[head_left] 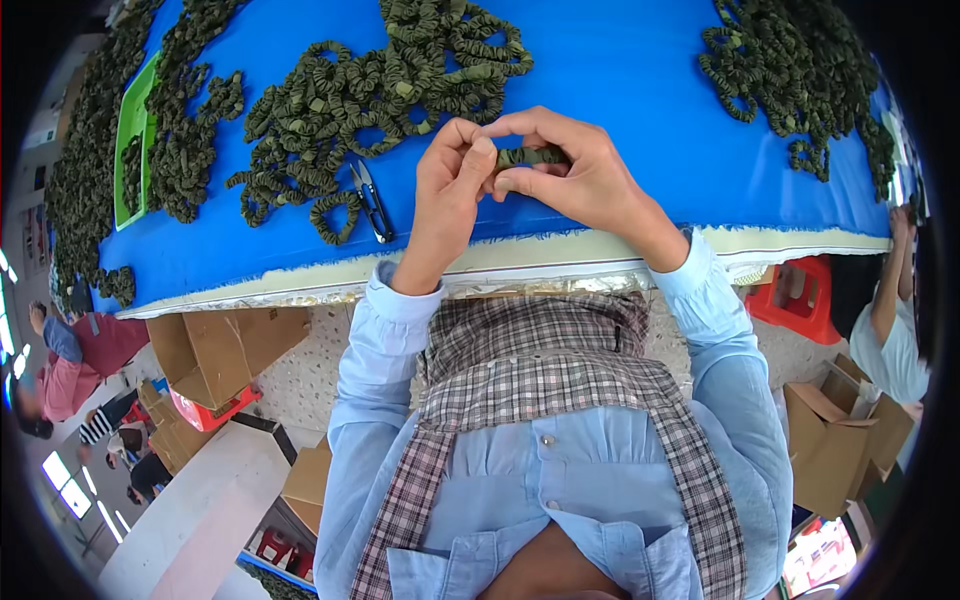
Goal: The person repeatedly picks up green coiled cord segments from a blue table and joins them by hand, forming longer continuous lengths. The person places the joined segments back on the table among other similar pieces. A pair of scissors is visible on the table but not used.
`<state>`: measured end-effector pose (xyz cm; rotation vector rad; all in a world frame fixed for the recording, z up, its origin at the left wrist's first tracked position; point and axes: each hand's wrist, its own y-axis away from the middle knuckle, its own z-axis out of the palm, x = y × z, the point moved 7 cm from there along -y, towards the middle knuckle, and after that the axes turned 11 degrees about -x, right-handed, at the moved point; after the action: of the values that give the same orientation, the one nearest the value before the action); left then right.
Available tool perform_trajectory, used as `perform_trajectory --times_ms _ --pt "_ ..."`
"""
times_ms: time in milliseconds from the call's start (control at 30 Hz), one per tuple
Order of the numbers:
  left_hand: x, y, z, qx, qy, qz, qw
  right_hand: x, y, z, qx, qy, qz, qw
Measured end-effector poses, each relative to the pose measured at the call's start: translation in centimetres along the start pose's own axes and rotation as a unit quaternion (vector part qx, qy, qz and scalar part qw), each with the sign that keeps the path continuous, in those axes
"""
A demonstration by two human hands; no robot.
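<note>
My left hand (448,190) and my right hand (578,175) meet above the near edge of the blue-covered table (640,90). Between their fingertips they pinch a dark green ruffled fabric band (530,156), stretched sideways. Thumb and forefinger of each hand close on one end of it. A small pair of thread snips (372,200) lies on the blue cloth just left of my left hand. A large heap of the same green bands (380,90) spreads behind the snips.
More green bands are heaped at the right (790,70) and far left (185,130), beside a green tray (133,120). Cardboard boxes (225,350) and a red stool (800,300) stand under the table. Another person (890,320) is at the right; others sit lower left.
</note>
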<state>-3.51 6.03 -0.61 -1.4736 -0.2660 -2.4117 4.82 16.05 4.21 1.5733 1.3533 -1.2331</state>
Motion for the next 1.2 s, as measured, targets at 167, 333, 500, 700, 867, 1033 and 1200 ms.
perform_trajectory --times_ms 167,333,500,700,867,1033,1200 --pt "0.7 -0.1 0.3 0.024 -0.08 0.06 0.995 0.0 0.0 -0.1 0.039 0.026 -0.062 0.997" --pt "0.8 0.0 0.3 0.002 -0.096 0.065 0.993 -0.4 -0.1 -0.1 0.012 -0.072 -0.027 0.997" --pt "1.1 0.1 0.6 -0.008 -0.06 0.074 0.995 0.7 0.0 -0.2 0.006 -0.096 0.006 0.995" --pt "2.5 0.3 0.5 -0.009 0.046 0.11 0.993 0.6 -0.1 -0.8 -0.025 -0.106 0.021 0.994" --pt "1.7 0.5 0.2 0.01 0.098 0.062 0.993 1.0 -0.3 -0.5 -0.014 -0.216 -0.011 0.976" --pt "1.6 0.5 0.5 -0.004 -0.127 0.003 0.992 1.2 -0.3 -1.0 -0.006 -0.227 0.007 0.974" --pt "0.6 0.1 -0.2 0.009 -0.074 0.035 0.997 1.4 -0.3 -1.0 0.011 -0.144 0.0 0.99"
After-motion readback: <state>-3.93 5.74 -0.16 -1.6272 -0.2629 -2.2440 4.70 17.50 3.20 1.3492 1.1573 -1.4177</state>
